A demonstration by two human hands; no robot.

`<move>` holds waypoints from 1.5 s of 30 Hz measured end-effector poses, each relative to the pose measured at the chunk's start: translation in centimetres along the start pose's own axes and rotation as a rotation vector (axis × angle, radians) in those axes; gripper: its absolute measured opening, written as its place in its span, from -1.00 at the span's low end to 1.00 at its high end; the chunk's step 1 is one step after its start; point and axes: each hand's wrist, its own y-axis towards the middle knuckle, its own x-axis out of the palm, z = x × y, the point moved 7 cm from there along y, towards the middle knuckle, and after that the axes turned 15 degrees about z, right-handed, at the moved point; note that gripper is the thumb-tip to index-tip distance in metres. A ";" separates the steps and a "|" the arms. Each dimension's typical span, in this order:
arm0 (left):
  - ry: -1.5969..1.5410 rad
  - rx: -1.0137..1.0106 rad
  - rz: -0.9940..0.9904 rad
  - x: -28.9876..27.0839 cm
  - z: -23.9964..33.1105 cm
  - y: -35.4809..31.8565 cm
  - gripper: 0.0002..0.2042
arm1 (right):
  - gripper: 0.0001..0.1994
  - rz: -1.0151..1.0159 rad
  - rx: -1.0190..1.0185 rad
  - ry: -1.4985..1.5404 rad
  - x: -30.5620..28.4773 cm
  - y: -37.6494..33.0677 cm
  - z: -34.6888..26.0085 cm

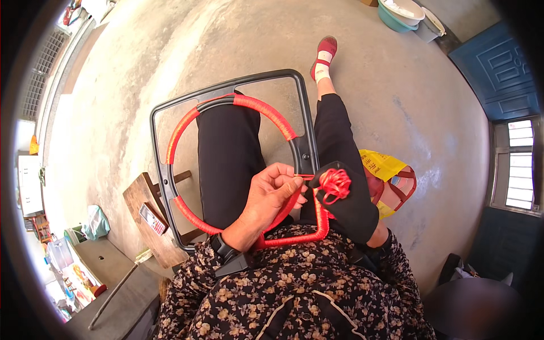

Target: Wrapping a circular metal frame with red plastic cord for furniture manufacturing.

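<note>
A black square frame (226,85) with a round ring inside it rests across my lap. Glossy red cord is wound tightly over much of the ring (266,111) and along the near right corner, while black stretches show at the top and right. My bare left hand (266,198) is closed, pinching a strand of the cord between thumb and fingers beside the ring's right side. In a black glove, my right hand (351,204) is closed around a bundle of red cord (335,185), just right of the frame. The gloved fingertips are partly hidden.
To my left, a wooden stool (141,198) carries a mobile phone (152,219). A yellow and red bag (391,178) stands on the floor by my right leg. Basins (399,16) sit at the far right, near a blue door (501,71). A stick (116,294) leans at the lower left.
</note>
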 end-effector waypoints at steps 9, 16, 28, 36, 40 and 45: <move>0.027 -0.133 0.005 0.0 0.1 -0.4 -0.84 | -0.79 0.733 0.583 0.968 -15.4 -1.7 16.7; -0.022 -0.131 0.009 -0.1 -0.1 0.0 -0.86 | -0.50 1.287 0.696 0.649 -30.6 -8.8 24.7; 0.025 -0.202 0.022 -1.1 -1.8 0.3 -0.89 | -0.49 -0.545 0.510 -0.018 3.7 0.9 5.6; 0.436 0.785 0.353 -0.4 5.4 -2.6 -0.90 | -0.44 0.142 0.118 0.397 1.3 4.4 7.0; 0.613 0.923 0.270 1.6 6.5 -4.9 -0.85 | -0.61 -0.075 -0.716 -0.302 3.8 3.3 -3.0; 0.567 0.912 0.287 0.8 6.3 -3.9 -0.82 | -0.68 -0.059 0.049 0.311 0.6 3.5 -0.5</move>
